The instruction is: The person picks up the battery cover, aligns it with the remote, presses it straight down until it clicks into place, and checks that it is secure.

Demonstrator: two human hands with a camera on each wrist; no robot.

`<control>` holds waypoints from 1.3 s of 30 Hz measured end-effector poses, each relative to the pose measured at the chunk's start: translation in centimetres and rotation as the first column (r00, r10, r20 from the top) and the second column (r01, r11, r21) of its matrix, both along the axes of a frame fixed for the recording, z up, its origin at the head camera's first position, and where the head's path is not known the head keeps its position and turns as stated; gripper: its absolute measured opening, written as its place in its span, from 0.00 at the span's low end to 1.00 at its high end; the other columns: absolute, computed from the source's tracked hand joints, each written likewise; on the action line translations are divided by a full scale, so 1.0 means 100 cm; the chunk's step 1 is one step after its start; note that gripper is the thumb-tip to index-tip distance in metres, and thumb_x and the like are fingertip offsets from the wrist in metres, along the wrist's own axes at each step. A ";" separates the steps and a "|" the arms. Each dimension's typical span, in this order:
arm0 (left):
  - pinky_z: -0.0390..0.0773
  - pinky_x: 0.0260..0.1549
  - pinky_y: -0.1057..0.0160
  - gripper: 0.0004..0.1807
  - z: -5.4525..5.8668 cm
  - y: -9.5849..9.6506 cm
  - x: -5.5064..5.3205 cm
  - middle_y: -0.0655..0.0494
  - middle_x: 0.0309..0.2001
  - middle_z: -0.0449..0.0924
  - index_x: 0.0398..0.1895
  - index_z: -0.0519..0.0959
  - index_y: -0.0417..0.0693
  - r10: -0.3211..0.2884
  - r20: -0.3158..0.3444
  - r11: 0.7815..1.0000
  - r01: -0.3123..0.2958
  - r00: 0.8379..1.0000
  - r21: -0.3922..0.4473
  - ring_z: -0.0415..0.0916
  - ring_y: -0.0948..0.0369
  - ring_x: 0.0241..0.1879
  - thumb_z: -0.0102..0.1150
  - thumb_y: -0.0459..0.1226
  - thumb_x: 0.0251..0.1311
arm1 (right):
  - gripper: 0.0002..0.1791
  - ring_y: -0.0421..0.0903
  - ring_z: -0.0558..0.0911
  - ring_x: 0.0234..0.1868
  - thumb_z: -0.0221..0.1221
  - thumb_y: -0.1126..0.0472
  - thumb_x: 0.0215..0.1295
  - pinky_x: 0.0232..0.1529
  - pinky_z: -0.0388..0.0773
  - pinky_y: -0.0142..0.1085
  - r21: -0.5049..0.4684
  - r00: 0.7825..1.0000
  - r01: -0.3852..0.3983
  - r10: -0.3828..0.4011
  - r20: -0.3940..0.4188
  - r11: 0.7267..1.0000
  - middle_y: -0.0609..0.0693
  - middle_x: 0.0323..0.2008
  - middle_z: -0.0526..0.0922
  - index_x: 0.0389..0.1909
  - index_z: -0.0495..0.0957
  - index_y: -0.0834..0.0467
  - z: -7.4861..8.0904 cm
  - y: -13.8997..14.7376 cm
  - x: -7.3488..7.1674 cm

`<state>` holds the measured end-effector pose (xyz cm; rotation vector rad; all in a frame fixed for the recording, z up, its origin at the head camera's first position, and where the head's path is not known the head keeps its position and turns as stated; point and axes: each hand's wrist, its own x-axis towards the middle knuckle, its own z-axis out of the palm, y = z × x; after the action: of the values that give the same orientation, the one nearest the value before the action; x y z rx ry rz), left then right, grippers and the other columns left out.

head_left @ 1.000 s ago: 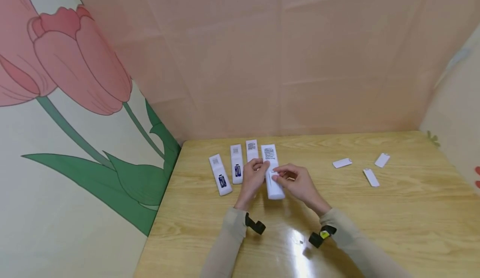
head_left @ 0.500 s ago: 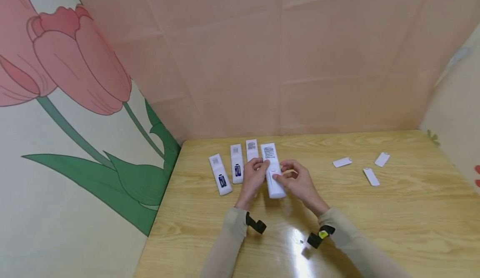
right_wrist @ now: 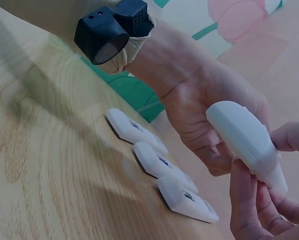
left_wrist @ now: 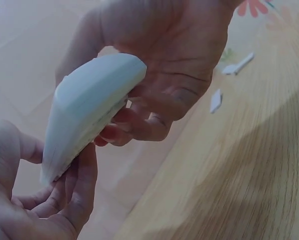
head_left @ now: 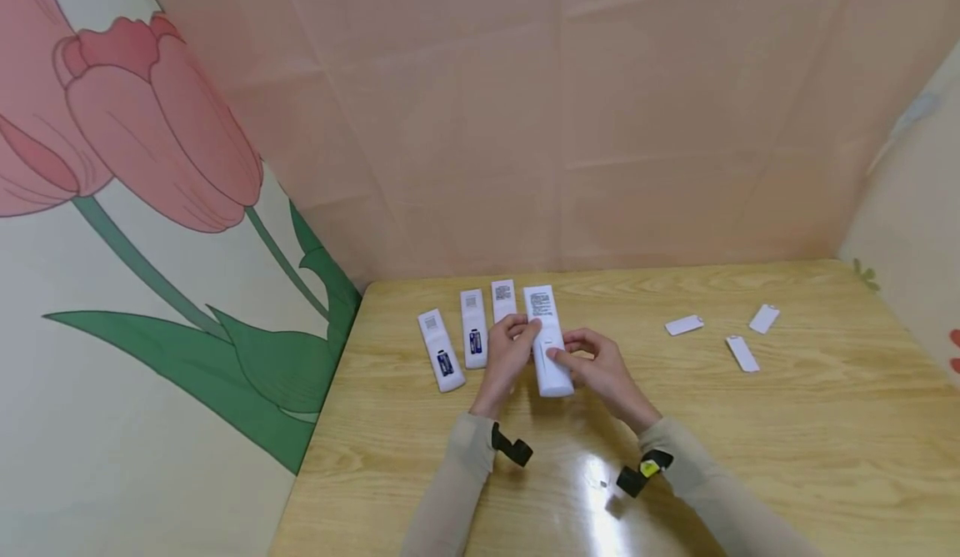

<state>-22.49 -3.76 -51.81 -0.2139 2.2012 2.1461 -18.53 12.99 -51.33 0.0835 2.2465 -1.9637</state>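
A white remote (head_left: 555, 383) is held above the table (head_left: 787, 457), back face up, clamped between the thumb and fingers of the left hand (head_left: 504, 357) at one side and of the right hand (head_left: 606, 367) at the other, its compartment lid being pressed by the right thumb. The remote's near and far ends are left uncovered by the grip. Three other remotes (head_left: 473, 311) are lined up just left of the left hand, so room is narrow there, with the table's left edge beyond them. To the right of the grip, a stretch of wood is seen before three loose covers (head_left: 742, 354) are reached. Past the grip, the far edge is met by a pink backdrop (head_left: 555, 123). In the head view, the lower part of the nearest lying remote is hidden by the left hand, and the fingers beneath the held one are largely concealed. Its print cannot be read, and both forearms are cut off below.
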 end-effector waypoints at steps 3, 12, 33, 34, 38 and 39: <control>0.85 0.30 0.65 0.17 0.001 0.000 0.000 0.50 0.47 0.90 0.54 0.84 0.43 -0.005 0.000 1.000 0.005 1.000 -0.010 0.85 0.60 0.36 0.67 0.45 0.72 | 0.26 0.45 0.83 0.41 0.71 0.53 0.71 0.34 0.88 0.37 -0.010 1.000 -0.006 0.006 0.014 1.000 0.57 0.51 0.81 0.61 0.78 0.66 0.002 0.000 0.000; 0.84 0.26 0.67 0.15 0.001 0.001 0.000 0.49 0.44 0.90 0.51 0.85 0.42 -0.007 -0.017 1.000 0.007 1.000 0.002 0.84 0.62 0.32 0.68 0.43 0.70 | 0.25 0.47 0.84 0.41 0.70 0.55 0.71 0.36 0.90 0.42 -0.033 1.000 -0.017 0.017 0.022 0.999 0.56 0.51 0.80 0.60 0.78 0.66 0.003 0.001 0.001; 0.85 0.25 0.64 0.15 0.001 0.000 0.000 0.47 0.40 0.91 0.50 0.85 0.40 -0.035 -0.009 0.996 0.035 0.999 0.085 0.83 0.64 0.26 0.68 0.42 0.70 | 0.24 0.47 0.84 0.40 0.70 0.56 0.71 0.33 0.90 0.43 -0.051 1.000 -0.023 0.023 -0.001 0.998 0.57 0.50 0.80 0.60 0.78 0.67 0.003 0.004 0.002; 0.84 0.25 0.64 0.15 0.001 0.000 0.001 0.47 0.40 0.91 0.50 0.85 0.40 -0.038 -0.007 0.995 0.038 0.999 0.088 0.83 0.64 0.26 0.68 0.42 0.70 | 0.24 0.47 0.85 0.40 0.70 0.56 0.71 0.34 0.90 0.43 -0.052 1.000 -0.022 0.022 0.001 0.998 0.57 0.50 0.80 0.60 0.78 0.66 0.003 0.004 0.002; 0.84 0.26 0.64 0.15 0.002 0.000 0.000 0.48 0.40 0.91 0.50 0.85 0.40 -0.045 -0.002 0.994 0.045 0.999 0.098 0.83 0.64 0.26 0.68 0.42 0.70 | 0.24 0.47 0.84 0.41 0.70 0.57 0.71 0.34 0.90 0.43 -0.057 1.000 -0.022 0.023 0.003 0.998 0.56 0.50 0.80 0.60 0.78 0.66 0.004 0.004 0.003; 0.84 0.26 0.64 0.15 0.002 0.000 0.000 0.48 0.40 0.91 0.50 0.85 0.40 -0.046 -0.002 0.994 0.046 0.999 0.100 0.84 0.64 0.26 0.68 0.42 0.70 | 0.24 0.47 0.84 0.41 0.70 0.56 0.71 0.34 0.90 0.43 -0.057 1.000 -0.021 0.021 0.003 0.998 0.57 0.50 0.80 0.59 0.78 0.66 0.005 0.004 0.003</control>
<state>-22.45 -3.79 -51.62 -0.1563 2.0709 2.2241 -18.21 13.43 -50.87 0.0559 2.1783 -2.0135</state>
